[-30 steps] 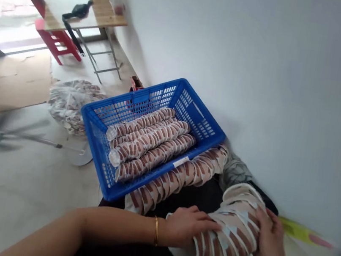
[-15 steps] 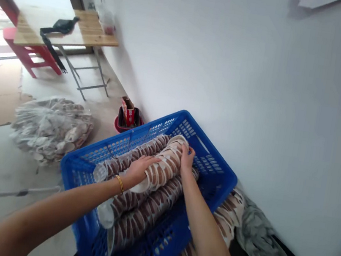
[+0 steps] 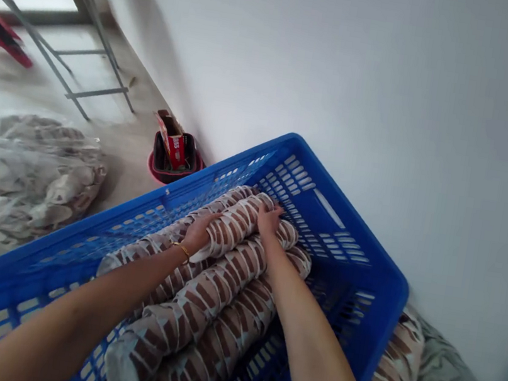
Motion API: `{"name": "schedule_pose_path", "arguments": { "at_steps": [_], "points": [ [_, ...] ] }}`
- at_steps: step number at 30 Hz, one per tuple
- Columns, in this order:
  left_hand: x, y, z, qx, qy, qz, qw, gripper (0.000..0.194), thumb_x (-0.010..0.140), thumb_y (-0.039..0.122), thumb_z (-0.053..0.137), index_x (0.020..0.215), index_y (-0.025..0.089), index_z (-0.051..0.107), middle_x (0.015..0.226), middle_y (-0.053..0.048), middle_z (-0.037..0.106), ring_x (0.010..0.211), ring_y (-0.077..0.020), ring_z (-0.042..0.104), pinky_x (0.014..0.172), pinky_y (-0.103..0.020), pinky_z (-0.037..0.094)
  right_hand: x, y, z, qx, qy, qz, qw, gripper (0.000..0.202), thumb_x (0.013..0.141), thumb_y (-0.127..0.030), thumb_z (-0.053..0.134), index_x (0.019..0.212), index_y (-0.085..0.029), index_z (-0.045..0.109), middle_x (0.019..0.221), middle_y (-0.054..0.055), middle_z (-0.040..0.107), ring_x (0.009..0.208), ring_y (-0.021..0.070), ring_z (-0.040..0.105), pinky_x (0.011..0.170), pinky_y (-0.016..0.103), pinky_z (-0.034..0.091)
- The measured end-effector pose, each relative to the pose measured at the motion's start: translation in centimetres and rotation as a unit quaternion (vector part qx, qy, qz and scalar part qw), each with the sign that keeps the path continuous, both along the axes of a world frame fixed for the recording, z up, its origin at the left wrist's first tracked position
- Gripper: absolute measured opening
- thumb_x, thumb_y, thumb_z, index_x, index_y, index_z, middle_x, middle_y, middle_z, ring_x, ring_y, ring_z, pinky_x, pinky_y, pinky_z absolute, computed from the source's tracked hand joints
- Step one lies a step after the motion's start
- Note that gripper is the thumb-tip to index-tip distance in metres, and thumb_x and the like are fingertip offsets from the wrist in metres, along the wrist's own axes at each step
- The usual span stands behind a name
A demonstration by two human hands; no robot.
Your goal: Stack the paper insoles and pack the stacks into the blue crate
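Note:
My left hand (image 3: pixel 198 234) is wrapped around the near end of a short stack (image 3: pixel 235 225) of nested, pale-edged brown pieces. At the far end of this same stack my right hand (image 3: pixel 269 219) grips it, fingers curled and partly hidden. The stack is low inside a blue plastic crate (image 3: pixel 350 214), lying on top of or against other long stacks. Below and to its right are two longer stacks, one (image 3: pixel 191 305) beside the other (image 3: pixel 224 345). Another stack (image 3: pixel 130 253) runs along the crate's left wall, partly behind my left arm. What exactly the pieces are I cannot tell.
A white wall (image 3: pixel 368 93) rises behind the crate. On the floor at left lies a clear plastic bag (image 3: pixel 22 175) of similar pieces. A small bin (image 3: pixel 175 156) with a red box stands by the wall. More brown-and-white pieces (image 3: pixel 394 370) lie outside the crate, right.
My view has moved closer to the crate, which fills more of the picture. Both hands, still on the stack, have lowered it deeper among the others.

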State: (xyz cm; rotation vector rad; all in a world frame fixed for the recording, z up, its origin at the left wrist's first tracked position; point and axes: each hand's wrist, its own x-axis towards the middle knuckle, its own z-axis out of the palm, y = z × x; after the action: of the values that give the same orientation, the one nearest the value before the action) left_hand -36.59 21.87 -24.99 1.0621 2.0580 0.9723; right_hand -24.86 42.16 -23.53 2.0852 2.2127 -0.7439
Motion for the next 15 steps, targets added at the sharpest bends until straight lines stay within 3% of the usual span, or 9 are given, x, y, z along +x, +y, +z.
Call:
{"name": "schedule_pose_path", "arguments": {
  "at_steps": [3, 7, 11, 15],
  "points": [
    [0.9, -0.2, -1.8, -0.015, 0.008, 0.023, 1.0, 0.06, 0.081, 0.003, 0.05, 0.139, 0.017, 0.056, 0.138, -0.009, 0.061, 0.125, -0.0239, 0.057, 0.112, -0.04, 0.043, 0.2, 0.7, 0.1, -0.007, -0.06, 0.054, 0.997, 0.059, 0.101, -0.054, 0.036, 0.14, -0.011, 0.047, 0.123, 0.021, 0.063, 0.111, 0.0304, 0.062, 0.094, 0.05, 0.049],
    [0.6, -0.3, -1.5, -0.03, 0.028, 0.03, 0.999, 0.056, 0.085, 0.004, 0.05, 0.138, 0.02, 0.057, 0.135, -0.008, 0.062, 0.124, -0.0239, 0.058, 0.109, -0.039, 0.044, 0.2, 2.4, 2.6, 0.03, -0.088, 0.173, 0.981, 0.063, 0.095, -0.052, 0.046, 0.134, -0.003, 0.053, 0.127, 0.033, 0.056, 0.124, 0.0443, 0.05, 0.098, 0.059, 0.041],
    [-0.7, 0.2, -0.5, -0.034, 0.05, 0.027, 0.998, 0.052, 0.087, 0.004, 0.051, 0.136, 0.017, 0.059, 0.134, -0.008, 0.063, 0.122, -0.0248, 0.058, 0.109, -0.038, 0.043, -1.4, 3.0, 3.4, 0.054, -0.054, 0.351, 0.933, 0.05, 0.093, -0.053, 0.05, 0.128, -0.02, 0.063, 0.147, 0.016, 0.048, 0.139, 0.0397, 0.033, 0.114, 0.058, 0.023],
    [-0.5, 0.3, -0.4, -0.039, 0.071, 0.01, 0.997, 0.055, 0.086, 0.003, 0.049, 0.138, 0.02, 0.057, 0.136, -0.008, 0.06, 0.124, -0.0249, 0.056, 0.109, -0.037, 0.042, -2.9, 2.4, 1.1, 0.029, -0.053, 0.426, 0.903, 0.042, 0.096, -0.05, 0.047, 0.129, -0.032, 0.064, 0.15, 0.006, 0.047, 0.139, 0.0352, 0.033, 0.115, 0.061, 0.019]
  ]
}}
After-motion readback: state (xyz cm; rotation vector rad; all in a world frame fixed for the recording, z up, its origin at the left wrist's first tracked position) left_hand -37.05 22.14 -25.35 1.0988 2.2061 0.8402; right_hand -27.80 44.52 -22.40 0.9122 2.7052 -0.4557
